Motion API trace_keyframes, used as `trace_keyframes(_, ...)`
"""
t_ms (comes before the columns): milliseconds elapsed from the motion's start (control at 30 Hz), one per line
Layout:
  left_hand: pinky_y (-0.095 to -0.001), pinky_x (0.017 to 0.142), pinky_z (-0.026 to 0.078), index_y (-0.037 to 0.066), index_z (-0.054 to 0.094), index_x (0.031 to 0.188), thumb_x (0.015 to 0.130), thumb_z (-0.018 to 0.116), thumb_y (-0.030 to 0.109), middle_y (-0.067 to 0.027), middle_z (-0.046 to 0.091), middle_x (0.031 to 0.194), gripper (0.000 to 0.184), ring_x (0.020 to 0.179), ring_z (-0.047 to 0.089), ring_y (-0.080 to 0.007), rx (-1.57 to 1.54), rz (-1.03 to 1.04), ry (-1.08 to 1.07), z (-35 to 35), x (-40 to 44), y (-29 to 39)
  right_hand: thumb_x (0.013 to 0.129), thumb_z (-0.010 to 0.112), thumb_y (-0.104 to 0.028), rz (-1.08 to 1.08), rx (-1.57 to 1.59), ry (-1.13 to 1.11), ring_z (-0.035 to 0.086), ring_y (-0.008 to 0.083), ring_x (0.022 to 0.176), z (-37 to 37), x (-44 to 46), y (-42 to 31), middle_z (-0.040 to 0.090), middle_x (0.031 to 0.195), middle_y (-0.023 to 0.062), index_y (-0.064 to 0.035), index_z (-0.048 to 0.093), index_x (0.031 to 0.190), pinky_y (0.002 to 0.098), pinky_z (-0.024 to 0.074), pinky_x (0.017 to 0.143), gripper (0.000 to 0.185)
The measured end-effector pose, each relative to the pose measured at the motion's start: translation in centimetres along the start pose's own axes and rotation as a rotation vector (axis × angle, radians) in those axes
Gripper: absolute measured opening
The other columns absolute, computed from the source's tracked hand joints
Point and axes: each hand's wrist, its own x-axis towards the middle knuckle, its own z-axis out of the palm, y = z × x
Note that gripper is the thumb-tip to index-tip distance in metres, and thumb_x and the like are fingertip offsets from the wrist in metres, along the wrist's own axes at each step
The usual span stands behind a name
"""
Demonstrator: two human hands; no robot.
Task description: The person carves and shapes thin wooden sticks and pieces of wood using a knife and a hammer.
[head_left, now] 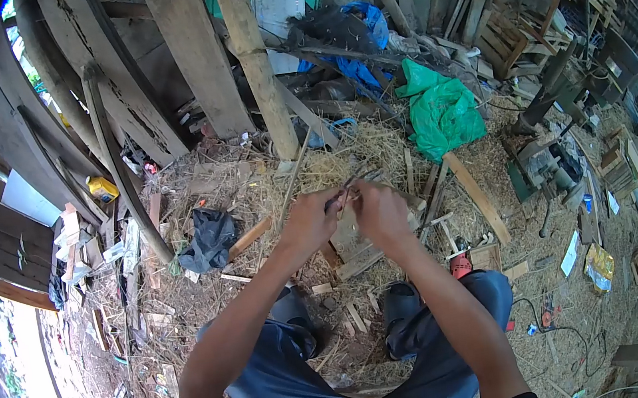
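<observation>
In front of my knees, my two hands almost meet, fingers closed. My left hand (312, 218) pinches a thin, dark, narrow piece (333, 200) that slants up toward the other hand. My right hand (383, 211) is closed near its far end; what lies inside those fingers is too small and hidden to name. Below and between the hands, a pale wooden board (359, 262) lies on the straw-covered ground, partly covered by my right hand and forearm.
A black plastic bag (210, 239) lies to the left, a green plastic bag (443, 110) ahead on the right. A wooden post (251, 63) rises in front. A metal vise-like device (549, 169) stands at the right. Wood scraps and shavings litter the ground.
</observation>
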Motion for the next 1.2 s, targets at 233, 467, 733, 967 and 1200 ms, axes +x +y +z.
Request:
trace_keyframes(233,-0.0396,0.066,0.048,0.004,0.063,0.113,0.086,0.060,0.009,-0.0231,0.063,0.077,0.028,0.068,0.064,-0.0314,0.047,-0.043,-0.069,-0.7,-0.4,1.6,0.089,0.056,-0.039,0.269,-0.543,-0.434,0.064,0.0268,0.101,-1.1,1.0,6.7,0.063,0.112,0.0141,-0.0069,0.057,0.115,0.0419,0.0516,0.076,0.041)
trace_keyframes(467,-0.0415,0.069,0.048,0.003,0.063,0.113,0.085,0.058,0.006,-0.0234,0.063,0.077,0.028,0.070,0.062,-0.0357,0.058,-0.034,-0.031,-0.5,-0.6,1.4,0.088,0.056,-0.040,0.248,-0.258,-0.424,0.064,0.0390,0.093,4.0,0.2,9.0,0.065,0.095,0.0238,0.0031,0.060,0.103,0.0464,0.0511,0.080,0.046)
trace_keyframes(733,-0.0420,0.075,0.050,-0.002,0.063,0.108,0.083,0.057,0.005,-0.0247,0.064,0.079,0.026,0.077,0.064,-0.0383,0.131,-0.008,-0.068,-1.4,-0.8,1.7,0.088,0.057,-0.039,0.485,0.224,-0.173,0.065,0.0297,0.070,2.8,2.9,11.1,0.062,0.067,0.0189,0.0072,0.063,0.081,0.0429,0.0520,0.066,0.047)
trace_keyframes(967,-0.0476,0.079,0.051,0.003,0.063,0.113,0.083,0.052,0.004,-0.0281,0.063,0.085,0.032,0.082,0.063,-0.0428,0.135,-0.054,-0.084,-1.2,-0.6,1.3,0.095,0.053,-0.024,0.347,1.024,-0.059,0.058,0.0304,0.058,-6.9,-0.7,1.1,0.057,0.069,0.0169,0.0024,0.054,0.101,0.0417,0.0472,0.060,0.027)
trace_keyframes(1200,-0.0451,0.071,0.049,-0.002,0.065,0.101,0.080,0.052,0.001,-0.0232,0.063,0.074,0.026,0.072,0.063,-0.0383,0.122,-0.051,-0.073,-1.2,-0.1,1.4,0.097,0.051,-0.029,0.123,0.451,-0.173,0.047,0.0121,0.053,-5.0,-4.6,-0.8,0.053,0.066,0.0057,-0.0018,0.055,0.101,0.0298,0.0384,0.049,0.028)
